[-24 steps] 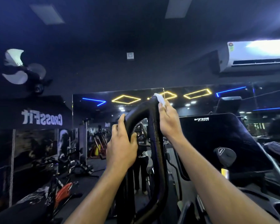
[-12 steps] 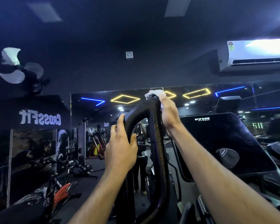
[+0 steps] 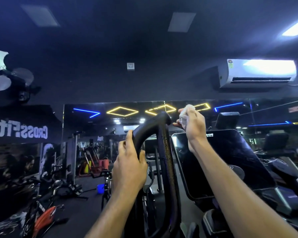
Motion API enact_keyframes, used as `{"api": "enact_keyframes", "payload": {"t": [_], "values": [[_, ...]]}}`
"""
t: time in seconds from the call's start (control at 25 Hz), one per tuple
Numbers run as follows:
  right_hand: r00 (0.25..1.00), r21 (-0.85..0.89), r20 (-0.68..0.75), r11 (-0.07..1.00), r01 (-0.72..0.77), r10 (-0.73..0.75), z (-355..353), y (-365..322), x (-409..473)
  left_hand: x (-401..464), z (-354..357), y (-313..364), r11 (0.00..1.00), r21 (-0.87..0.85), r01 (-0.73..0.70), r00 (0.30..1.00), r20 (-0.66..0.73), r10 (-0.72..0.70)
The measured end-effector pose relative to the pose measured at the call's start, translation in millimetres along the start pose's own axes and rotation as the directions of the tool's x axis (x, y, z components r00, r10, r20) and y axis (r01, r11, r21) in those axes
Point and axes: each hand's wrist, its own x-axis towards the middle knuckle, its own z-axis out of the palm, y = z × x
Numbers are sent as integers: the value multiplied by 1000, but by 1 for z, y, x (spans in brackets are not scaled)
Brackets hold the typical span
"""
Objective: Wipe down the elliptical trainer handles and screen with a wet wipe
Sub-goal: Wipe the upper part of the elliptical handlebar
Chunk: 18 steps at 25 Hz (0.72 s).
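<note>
far left: a wall fan (image 3: 6, 75) and a mirrored "crossfit" sign (image 3: 22, 131) on dark walls; exercise bikes (image 3: 46, 200) stand on the floor below. none bears on the work.

left hand (image 3: 128, 166): fingers and thumb curled round the outer limb of the looped handle (image 3: 162, 152), gripping it low on the curve. judgement: this grip steadies the swinging arm so it does not move under wiping pressure.

handle: upright black loop, its inner limb glistening with fine droplets, which suggests it has been wiped. the top bend shows no such sheen that can be confirmed.

right hand (image 3: 193, 124): raised just beside the top of the loop, apart from it, fingers bunched round a crumpled white wet wipe (image 3: 185, 115). the wipe is pinched between thumb and fingers, not touching the handle. judgement: the wipe is being regathered or turned to a fresh face.

screen (image 3: 230, 160): dark tilted console right of the handle, below the right wrist, not yet shown to be wiped. further machines stand beyond it, and an air conditioner (image 3: 258, 73) is mounted above.
</note>
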Motion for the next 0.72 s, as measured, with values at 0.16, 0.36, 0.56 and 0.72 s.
{"api": "enact_keyframes", "payload": {"t": [0.16,0.36,0.56,0.72], "values": [[988,-182,153,983,-10,38,34,-11,12,1,0,-5,1000,3,-15,1000,-7,15],[962,-256,260,967,-11,80,32,-3,-13,1,3,-9,999,-6,-38,999,-5,38],[967,-432,253,896,101,13,1,0,-30,5,7,-14,998,-47,-44,999,-3,44],[937,-641,317,694,328,-149,-17,-24,-32,3,7,-13,996,-88,-29,1000,5,29]]}}
